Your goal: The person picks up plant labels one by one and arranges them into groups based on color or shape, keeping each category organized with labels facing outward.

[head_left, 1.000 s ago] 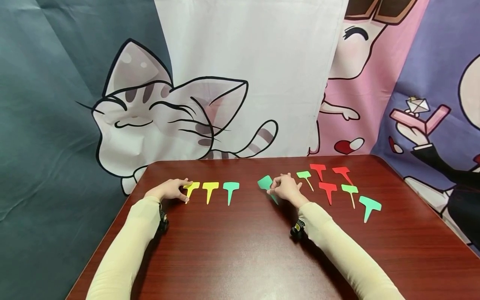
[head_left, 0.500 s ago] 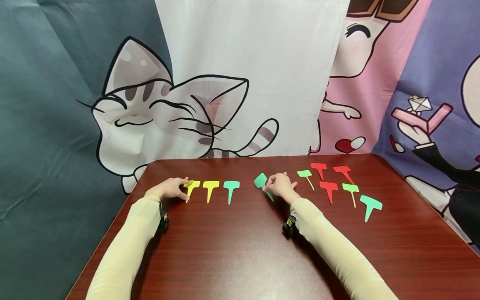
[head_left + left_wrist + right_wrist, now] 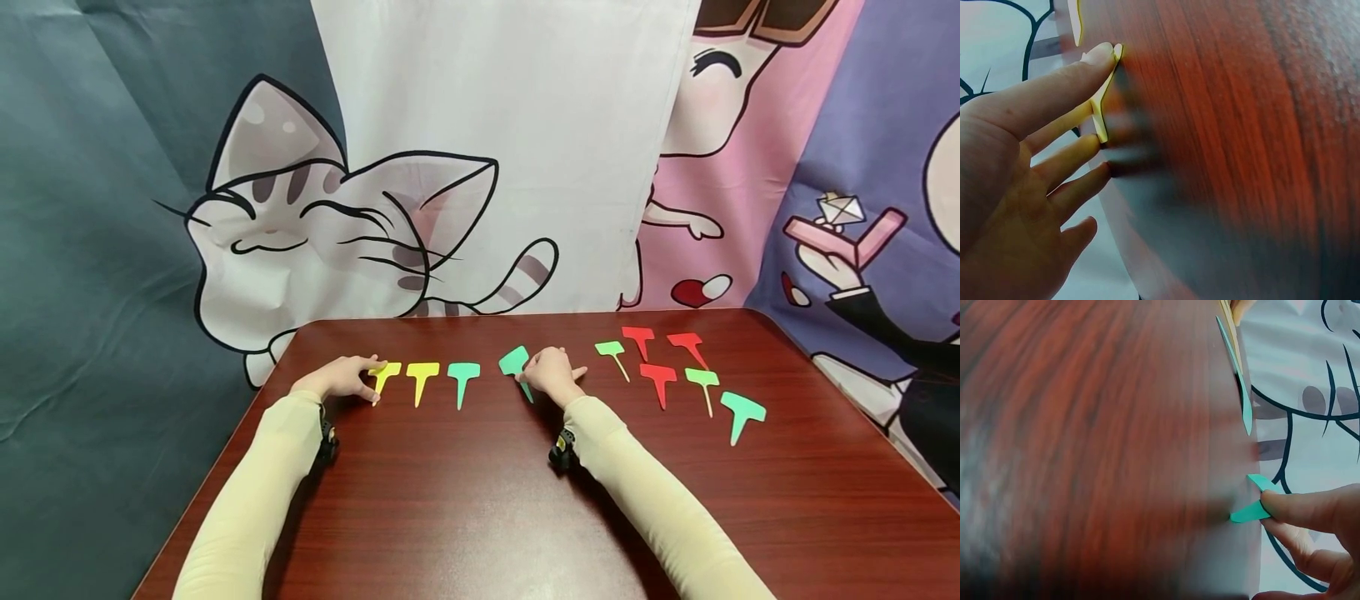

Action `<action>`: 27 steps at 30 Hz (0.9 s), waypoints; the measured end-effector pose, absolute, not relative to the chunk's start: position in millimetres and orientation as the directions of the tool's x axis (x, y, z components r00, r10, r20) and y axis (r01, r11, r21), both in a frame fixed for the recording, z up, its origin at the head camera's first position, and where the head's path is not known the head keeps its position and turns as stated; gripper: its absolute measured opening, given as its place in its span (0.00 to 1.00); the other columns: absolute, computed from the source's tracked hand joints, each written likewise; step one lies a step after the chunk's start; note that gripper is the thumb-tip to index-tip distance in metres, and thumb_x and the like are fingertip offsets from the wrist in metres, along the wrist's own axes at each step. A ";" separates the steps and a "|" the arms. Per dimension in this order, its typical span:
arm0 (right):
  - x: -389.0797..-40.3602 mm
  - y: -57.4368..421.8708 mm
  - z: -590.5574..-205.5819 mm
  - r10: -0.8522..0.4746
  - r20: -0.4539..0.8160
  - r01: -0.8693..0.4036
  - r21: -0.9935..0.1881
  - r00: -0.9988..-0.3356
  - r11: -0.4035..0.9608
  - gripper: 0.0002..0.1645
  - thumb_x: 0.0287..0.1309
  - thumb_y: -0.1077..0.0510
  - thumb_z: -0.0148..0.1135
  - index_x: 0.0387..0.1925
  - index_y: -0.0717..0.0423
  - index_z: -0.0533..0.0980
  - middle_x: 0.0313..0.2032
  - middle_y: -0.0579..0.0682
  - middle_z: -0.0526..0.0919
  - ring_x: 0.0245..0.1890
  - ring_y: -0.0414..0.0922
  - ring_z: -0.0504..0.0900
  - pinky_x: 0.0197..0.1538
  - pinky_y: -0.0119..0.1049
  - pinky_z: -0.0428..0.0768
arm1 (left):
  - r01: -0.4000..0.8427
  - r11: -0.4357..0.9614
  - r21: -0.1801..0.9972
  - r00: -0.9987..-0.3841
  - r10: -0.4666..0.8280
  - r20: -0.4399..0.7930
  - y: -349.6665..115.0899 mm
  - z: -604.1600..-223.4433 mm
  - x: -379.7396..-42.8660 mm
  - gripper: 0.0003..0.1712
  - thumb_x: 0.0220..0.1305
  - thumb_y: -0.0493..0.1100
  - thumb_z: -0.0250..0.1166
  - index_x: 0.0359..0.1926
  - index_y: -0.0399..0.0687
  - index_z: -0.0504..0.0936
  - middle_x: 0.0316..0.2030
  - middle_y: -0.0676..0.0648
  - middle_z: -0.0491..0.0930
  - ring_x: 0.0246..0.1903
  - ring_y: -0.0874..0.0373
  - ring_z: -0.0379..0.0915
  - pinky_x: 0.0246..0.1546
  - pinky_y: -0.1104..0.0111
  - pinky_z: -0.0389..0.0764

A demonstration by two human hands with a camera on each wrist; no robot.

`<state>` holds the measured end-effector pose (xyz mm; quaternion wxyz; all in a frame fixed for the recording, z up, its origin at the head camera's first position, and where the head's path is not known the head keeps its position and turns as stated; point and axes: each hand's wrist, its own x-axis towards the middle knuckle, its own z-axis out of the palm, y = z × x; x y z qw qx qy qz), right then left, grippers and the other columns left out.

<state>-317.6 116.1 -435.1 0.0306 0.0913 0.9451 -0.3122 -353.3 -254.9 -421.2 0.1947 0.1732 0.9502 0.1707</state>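
At the left end of a row, my left hand (image 3: 341,379) holds a yellow T-shaped plant label (image 3: 387,372) on the table. In the left wrist view the thumb (image 3: 1099,56) is at the stem tip and the fingers reach its head. My right hand (image 3: 551,372) pinches a teal plant label (image 3: 514,360) between thumb and fingers (image 3: 1297,506), its head tilted to the left. Between the hands lie a second yellow label (image 3: 422,372) and a teal label (image 3: 463,374), stems toward me.
Right of my right hand lie several scattered labels: red ones, including a near red label (image 3: 658,378), two light green ones, including a small green label (image 3: 611,350), and a teal label (image 3: 742,408). A printed cloth (image 3: 585,125) hangs behind the brown table (image 3: 450,500).
My right hand has moved left with the teal label, bringing it closer to the row. My left hand has stayed in place at the yellow label.
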 end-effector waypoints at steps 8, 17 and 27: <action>-316.3 106.2 -437.2 0.162 -0.096 0.188 -0.549 -0.982 0.814 0.14 0.45 0.49 0.73 0.16 0.53 0.82 0.32 0.50 0.86 0.73 0.56 0.50 0.63 0.73 0.34 | 0.264 0.879 0.396 -0.861 0.400 -0.314 -254.7 -422.6 -353.8 0.45 0.53 0.50 0.71 0.70 0.50 0.62 0.72 0.39 0.52 0.70 0.35 0.44 0.64 0.42 0.57; -315.1 95.7 -435.4 0.201 -0.112 0.231 -0.461 -0.973 0.857 0.24 0.45 0.44 0.73 0.39 0.57 0.83 0.62 0.60 0.72 0.73 0.57 0.50 0.65 0.72 0.38 | 0.263 0.879 0.396 -0.864 0.398 -0.308 -254.5 -421.2 -353.4 0.45 0.53 0.49 0.71 0.70 0.49 0.62 0.72 0.39 0.52 0.71 0.36 0.44 0.65 0.43 0.56; -312.2 92.4 -438.1 0.206 -0.055 0.210 -0.428 -0.977 0.879 0.27 0.43 0.44 0.72 0.42 0.57 0.80 0.57 0.61 0.74 0.70 0.59 0.57 0.62 0.74 0.42 | 0.274 0.875 0.400 -0.862 0.408 -0.302 -253.7 -421.5 -353.5 0.45 0.52 0.48 0.72 0.70 0.47 0.63 0.71 0.37 0.53 0.70 0.35 0.44 0.65 0.43 0.56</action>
